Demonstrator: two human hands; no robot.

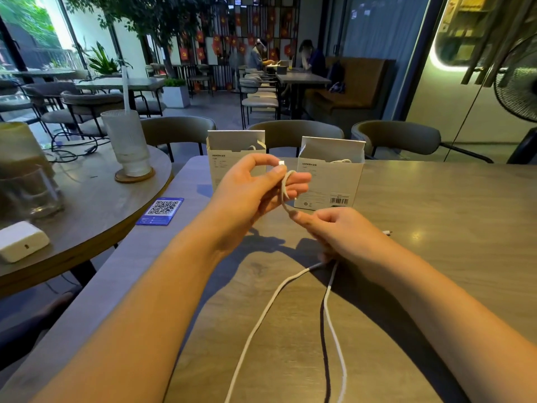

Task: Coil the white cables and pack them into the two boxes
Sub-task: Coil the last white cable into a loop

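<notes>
Cable (pixel 286 184) looped once round the fingers of the left hand (pixel 255 187), plug end (pixel 281 164) pinched under the thumb in front of the left box (pixel 236 158). Right hand (pixel 334 228) nearer the body than the right box (pixel 329 175), fingers curled, pinching the same white cable just below the loop and feeding it up. Rest of the cable trailing back from the right hand in two long strands (pixel 328 292) across the wooden table (pixel 436 199), away from the boxes; other plug (pixel 388 232) lying right of the right hand. Both boxes upright and open behind the hands, a bit of white cable showing at the mouth of each, so probably some packing already done. For a tidy coil: keep the plug trapped under the thumb, wrap each turn the same size round the left fingers, lay turns side by side rather than crossed, let the slack slide through the right fingertips under light tension, no twisting. Risk: loose strands snagging on each other, or the coil growing wider than the box mouth. QR card (pixel 164 209) and ribbed glass (pixel 128 144) left of the left box, well apart from the work.
</notes>
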